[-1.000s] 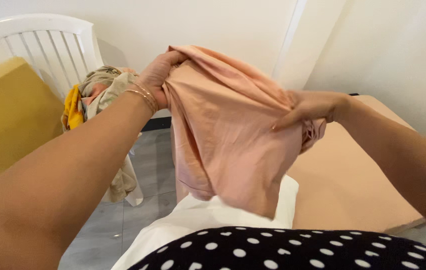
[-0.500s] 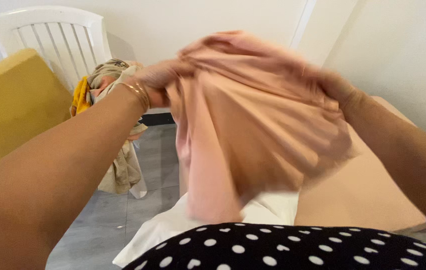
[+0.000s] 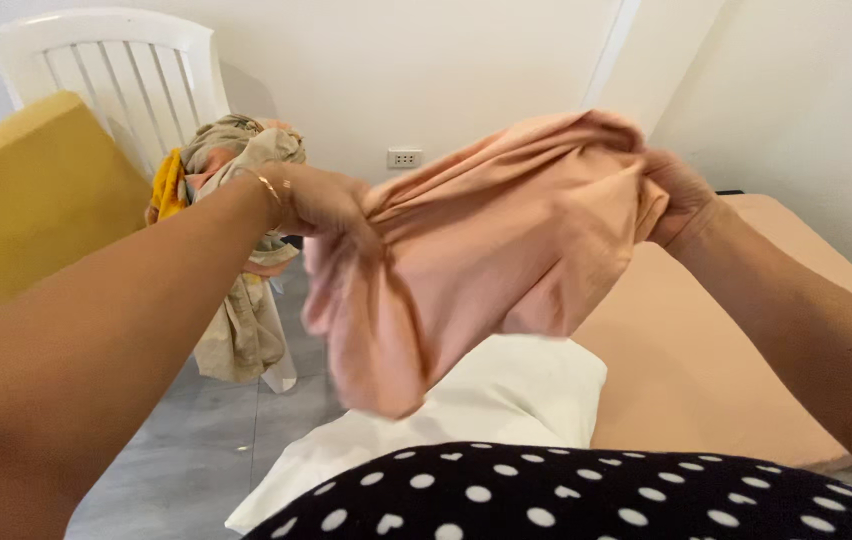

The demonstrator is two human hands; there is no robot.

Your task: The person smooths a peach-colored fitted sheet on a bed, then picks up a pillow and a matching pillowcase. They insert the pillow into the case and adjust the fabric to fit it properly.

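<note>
Both of my hands hold a peach-pink cloth (image 3: 466, 260) up in the air in front of me. My left hand (image 3: 321, 205), with thin bangles at the wrist, grips its bunched left edge. My right hand (image 3: 681, 195) clutches the upper right corner, fingers wrapped into the fabric. The cloth is stretched between the hands and sags down in loose folds toward a white pillow (image 3: 486, 400) below it.
A white plastic chair (image 3: 116, 70) at the left carries a heap of beige, yellow and pink clothes (image 3: 231, 230). A mustard-yellow cushion (image 3: 26, 200) stands at far left. A peach-covered mattress (image 3: 736, 360) lies at the right. Grey tiled floor (image 3: 216, 440) below.
My left hand dropped lower and my right hand rose and moved right, so the cloth went from hanging bunched to stretched sideways between them.
</note>
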